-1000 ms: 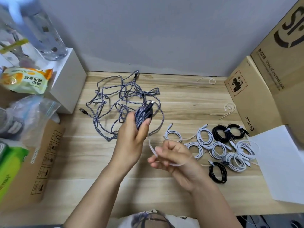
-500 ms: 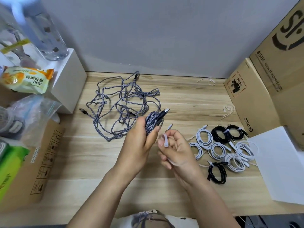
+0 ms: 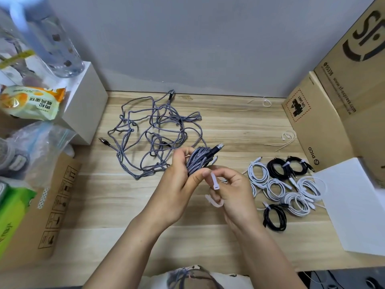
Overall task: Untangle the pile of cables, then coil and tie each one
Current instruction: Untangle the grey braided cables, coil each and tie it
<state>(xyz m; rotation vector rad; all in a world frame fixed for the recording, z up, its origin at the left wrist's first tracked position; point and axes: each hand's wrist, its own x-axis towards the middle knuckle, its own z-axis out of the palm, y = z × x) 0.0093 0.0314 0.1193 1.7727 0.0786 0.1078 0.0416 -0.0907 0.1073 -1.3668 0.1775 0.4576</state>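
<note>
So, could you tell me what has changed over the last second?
The right hand, pinching the white tie, moved up beside the coiled grey cable that the left hand grips. The tangled pile and the tied coils stayed put.

The left hand [image 3: 177,184] covers the lower part of the coiled grey braided cable [image 3: 196,159] — how many loops it has cannot be told. The white tie [image 3: 214,181] runs behind the fingers of the right hand [image 3: 235,197], its middle unseen. One white coil [image 3: 253,187] is partly hidden behind that hand. The water bottle [image 3: 52,42] is blurred and cut off by the top edge — the cardboard boxes [image 3: 343,90] by the right edge. In the tangled pile [image 3: 154,132], separate cables cannot be counted.
</note>
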